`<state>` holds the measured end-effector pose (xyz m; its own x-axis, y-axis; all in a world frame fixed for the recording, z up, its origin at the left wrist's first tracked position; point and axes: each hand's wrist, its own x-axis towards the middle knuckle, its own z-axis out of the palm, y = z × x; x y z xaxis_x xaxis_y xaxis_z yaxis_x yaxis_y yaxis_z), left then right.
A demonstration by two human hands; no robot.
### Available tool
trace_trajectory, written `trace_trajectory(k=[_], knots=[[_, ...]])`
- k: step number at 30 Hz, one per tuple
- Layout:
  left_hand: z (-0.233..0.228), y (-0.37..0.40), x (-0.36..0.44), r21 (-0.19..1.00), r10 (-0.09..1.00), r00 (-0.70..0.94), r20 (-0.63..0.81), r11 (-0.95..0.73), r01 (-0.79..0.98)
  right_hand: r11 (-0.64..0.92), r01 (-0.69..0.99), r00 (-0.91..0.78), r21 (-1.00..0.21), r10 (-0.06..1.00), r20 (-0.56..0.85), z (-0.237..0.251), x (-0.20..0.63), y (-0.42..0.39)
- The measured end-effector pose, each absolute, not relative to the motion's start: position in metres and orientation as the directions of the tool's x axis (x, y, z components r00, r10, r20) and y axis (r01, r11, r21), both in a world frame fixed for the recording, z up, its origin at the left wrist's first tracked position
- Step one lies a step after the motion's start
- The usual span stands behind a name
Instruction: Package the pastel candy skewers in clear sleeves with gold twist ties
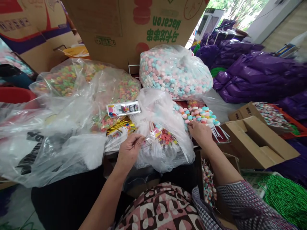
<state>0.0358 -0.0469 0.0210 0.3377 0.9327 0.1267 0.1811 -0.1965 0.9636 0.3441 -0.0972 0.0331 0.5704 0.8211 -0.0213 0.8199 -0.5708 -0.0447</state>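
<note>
Left hand (131, 148) pinches the edge of a clear wrapper (149, 138) at the centre, beside a bunched plastic bag (155, 161); toward three o'clock, the right hand (199, 131) bends its fingers against the marshmallow skewers (203, 114), though whether it grips one I cannot tell. Those pieces look soft, so a light hold by the sticks should spare them; farther out, a marshmallow sack (176, 72) sits at one o'clock, a cardboard box (275, 135) at three

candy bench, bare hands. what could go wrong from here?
The skewered candies lie loosely heaped against the right hand; a sideways brush might scatter them.

The clear plastic bag sags toward the person's body with candy inside; a tug could spill some.
</note>
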Motion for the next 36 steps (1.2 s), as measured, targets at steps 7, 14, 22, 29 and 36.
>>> trace_trajectory(k=[7, 14, 22, 29, 36], knots=[[0.012, -0.043, 0.030, 0.996, 0.968, 0.250, 0.012, -0.033, 0.080, -0.565, 0.823, 0.568, 0.061, 0.821, -0.065, 0.029, 0.344, -0.098], [0.005, -0.038, 0.032, 0.996, 0.980, 0.185, -0.069, 0.078, -0.038, -0.584, 0.811, 0.585, -0.019, 0.811, 0.004, 0.028, 0.347, -0.104], [0.010, -0.038, 0.037, 0.924, 0.969, 0.187, -0.162, 0.215, -0.316, -0.399, 0.846, 0.517, -0.354, 0.778, 0.358, 0.029, 0.356, -0.121], [0.010, -0.039, 0.032, 0.887, 0.971, 0.214, -0.108, 0.191, -0.420, -0.053, 0.640, 0.559, -0.766, 0.716, 0.418, 0.043, 0.333, -0.147], [0.003, -0.038, 0.030, 0.908, 0.964, 0.261, 0.055, 0.061, -0.414, 0.022, 0.484, 0.456, -0.875, 0.847, 0.273, 0.054, 0.303, -0.156]])
